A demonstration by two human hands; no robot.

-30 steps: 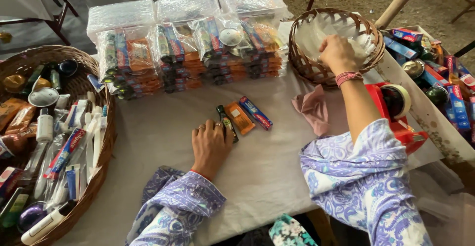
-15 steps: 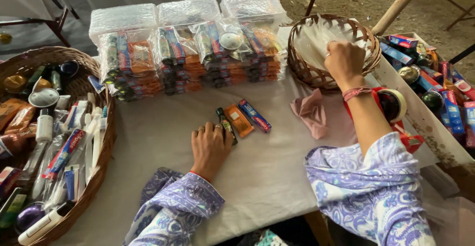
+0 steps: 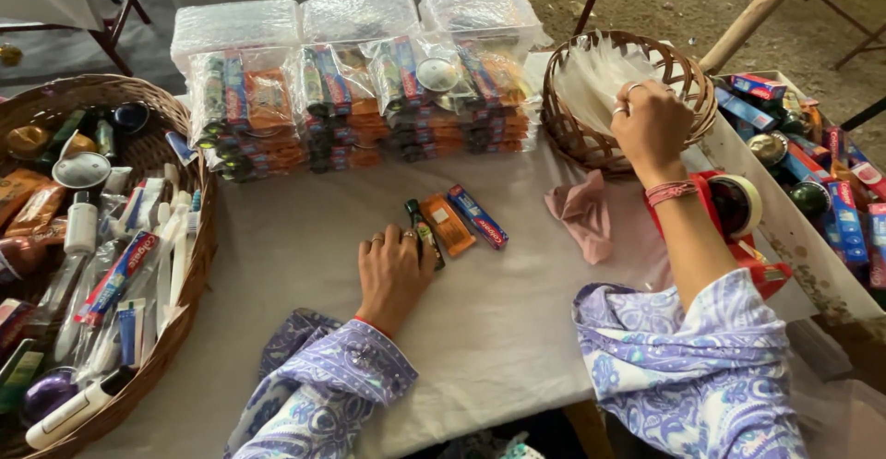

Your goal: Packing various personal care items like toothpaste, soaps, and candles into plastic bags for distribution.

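My left hand point(image 3: 392, 270) lies flat on the white tablecloth point(image 3: 277, 330), fingers apart, its fingertips against a small dark green bottle point(image 3: 426, 235). An orange sachet point(image 3: 449, 224) and a blue and red toothpaste box point(image 3: 478, 216) lie beside the bottle. My right hand point(image 3: 651, 127) reaches into a small wicker basket point(image 3: 568, 136) at the far right. Its fingers curl down onto the clear plastic bags point(image 3: 591, 76) stacked there. The fingertips are hidden behind the back of the hand.
Three stacks of bagged kits point(image 3: 360, 90) stand along the far edge. A large wicker basket point(image 3: 189, 274) of toiletries sits at the left. A pink cloth point(image 3: 583, 212), a red tape dispenser point(image 3: 738, 205) and a box of toothpaste cartons point(image 3: 831, 191) lie at the right.
My right hand has shifted from the middle of the small basket toward its right rim, still on the bags. My left hand has stayed in place.
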